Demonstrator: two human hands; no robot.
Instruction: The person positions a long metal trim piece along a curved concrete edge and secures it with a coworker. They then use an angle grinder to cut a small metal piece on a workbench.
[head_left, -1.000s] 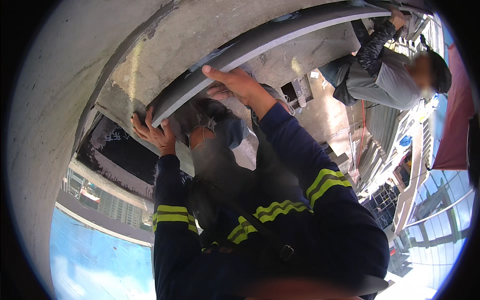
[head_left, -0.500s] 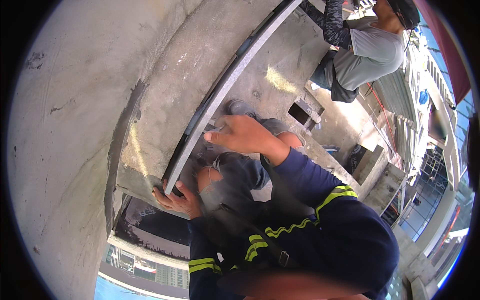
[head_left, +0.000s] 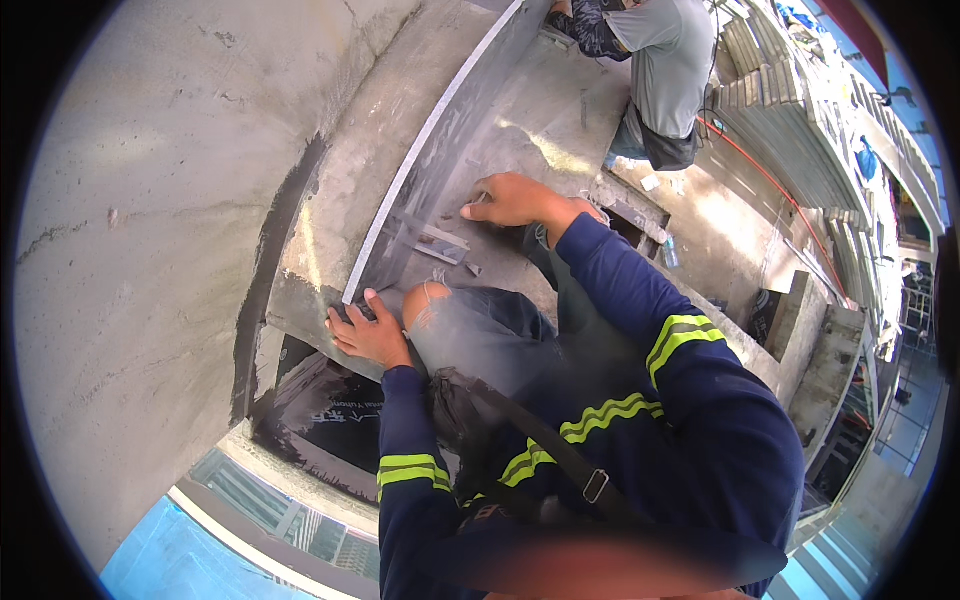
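A long grey stone slab stands on edge, running from near me to the far top of the view, its pale narrow edge facing up. My left hand is at the slab's near end, thumb on the right side and fingers spread on the left, gripping the corner. To the right of the slab, my right hand hovers apart from it, fingers loosely bent and thumb apart, with nothing visible in it. Small offcuts lie on the floor by the slab's right face.
A co-worker in a grey shirt crouches near the slab's far end, patterned sleeves reaching toward it. A concrete wall rises at left. Below my left hand is a dark opening. Stacked panels and an orange hose lie at right.
The slab has tipped so that more of its right face shows. My right hand has drawn away from it. The view has shifted, and the co-worker now appears farther left.
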